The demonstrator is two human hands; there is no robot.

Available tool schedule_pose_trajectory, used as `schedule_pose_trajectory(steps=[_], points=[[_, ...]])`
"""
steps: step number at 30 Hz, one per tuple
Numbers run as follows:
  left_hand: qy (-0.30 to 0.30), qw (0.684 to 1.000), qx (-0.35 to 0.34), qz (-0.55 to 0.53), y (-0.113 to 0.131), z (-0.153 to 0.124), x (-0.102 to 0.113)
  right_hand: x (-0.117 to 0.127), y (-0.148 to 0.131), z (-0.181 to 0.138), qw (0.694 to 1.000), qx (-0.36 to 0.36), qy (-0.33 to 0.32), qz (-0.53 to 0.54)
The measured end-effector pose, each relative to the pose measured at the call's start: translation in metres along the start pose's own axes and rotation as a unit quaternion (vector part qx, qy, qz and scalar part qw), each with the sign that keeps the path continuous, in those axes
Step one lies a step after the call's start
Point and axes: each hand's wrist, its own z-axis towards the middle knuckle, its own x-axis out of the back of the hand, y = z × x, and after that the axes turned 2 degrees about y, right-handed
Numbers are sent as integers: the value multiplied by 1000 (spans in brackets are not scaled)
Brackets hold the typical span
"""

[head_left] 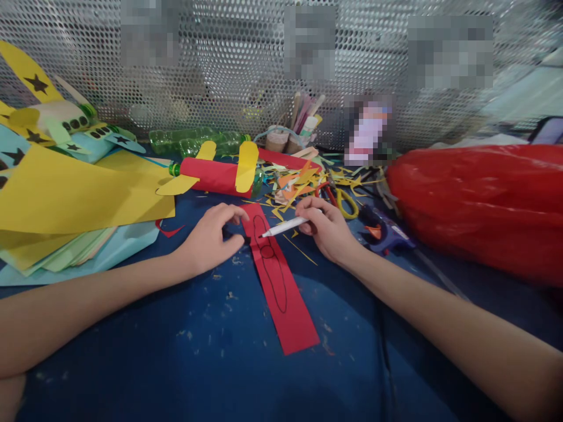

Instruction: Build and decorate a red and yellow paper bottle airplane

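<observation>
No word, number or brand can be read; pale marks on the blue glue gun (390,230), just left of the red bag (479,205), may be print, too blurred to tell.

1. A perforated, silvery metal wall (237,47) is seen from 10 through 2 o'clock, partly masked by pixelated blocks.
2. The lower view, around 6 o'clock, is filled by a dark blue tabletop (176,351), marked with pale flecks.
3. At 5 o'clock it is crossed by a dark line (387,363).
4. Light is dully reflected by the metal.
</observation>
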Motion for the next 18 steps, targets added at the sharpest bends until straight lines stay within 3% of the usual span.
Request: schedule_pose_trajectory(steps=[3,6,18], points=[[-8,991,-48,126,0,-4,-2,1,1,0,999,0,-4,-35],[-13,985,-54,165,-1,-5,-5,1,1,-1,996,9,-25,-83],[-26,997,-36,70,-1,-1,-4,0,-2,-2,993,24,-43,-110]])
